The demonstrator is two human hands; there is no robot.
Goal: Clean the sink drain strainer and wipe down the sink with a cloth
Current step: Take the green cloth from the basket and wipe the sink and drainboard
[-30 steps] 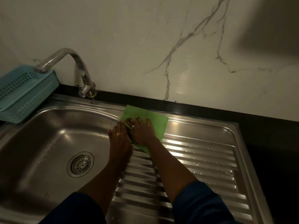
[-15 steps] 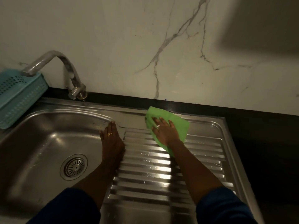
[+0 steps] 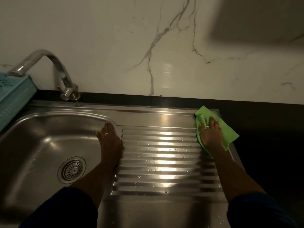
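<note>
A steel sink [image 3: 41, 142] has a round drain strainer [image 3: 72, 170] seated in the bottom of its bowl. To the right lies the ribbed draining board [image 3: 164, 162], speckled with water drops. My right hand [image 3: 209, 134] presses flat on a green cloth [image 3: 228, 134] at the board's far right corner, by the rim. My left hand [image 3: 110, 140] rests flat on the ridge between bowl and draining board, fingers together, holding nothing.
A curved tap [image 3: 54, 66] rises at the back left of the sink. A blue perforated basket [image 3: 14, 99] stands at the left edge. Behind runs a black counter strip [image 3: 164, 100] under a white marble wall [image 3: 148, 46]. Dark counter [image 3: 271, 145] lies right of the sink.
My right hand has slid the green cloth rightward along the back of the draining board, from beside the bowl to the far right corner. My left hand has stayed on the ridge.
</note>
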